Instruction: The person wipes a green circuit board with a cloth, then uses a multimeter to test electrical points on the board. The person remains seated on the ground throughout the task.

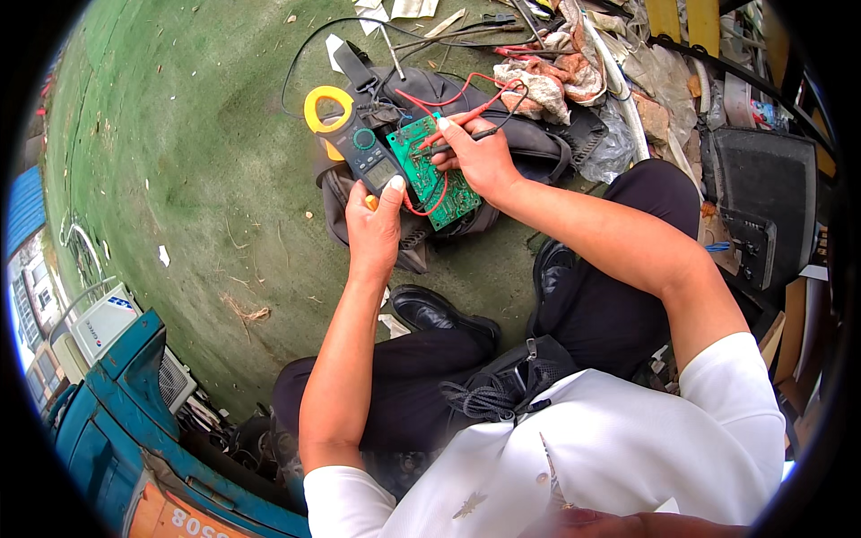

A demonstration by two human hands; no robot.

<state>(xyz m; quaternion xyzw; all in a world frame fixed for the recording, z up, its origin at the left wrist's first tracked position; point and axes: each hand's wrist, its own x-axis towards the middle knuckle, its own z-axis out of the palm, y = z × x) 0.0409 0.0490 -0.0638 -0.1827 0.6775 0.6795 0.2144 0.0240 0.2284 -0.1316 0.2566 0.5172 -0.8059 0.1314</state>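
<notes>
In the head view my left hand [377, 220] is wrapped round the lower end of a clamp meter [359, 134] with a yellow jaw, thumb beside its display. My right hand [475, 152] grips a red test probe [435, 134] and a black test probe [430, 149], their tips at a green circuit board [453, 197]. The board lies just right of the meter, over a dark bag [547, 152]. Red and black leads loop around them. The exact contact points of the tips are too small to tell.
Rags [538, 90], plastic and cables litter the right, beside a black panel [753, 188]. At lower left stand teal vehicle bodywork [117, 394] and a white boxed unit [103, 318]. My legs and black shoes [435, 309] are below the bag on the green floor [197, 161].
</notes>
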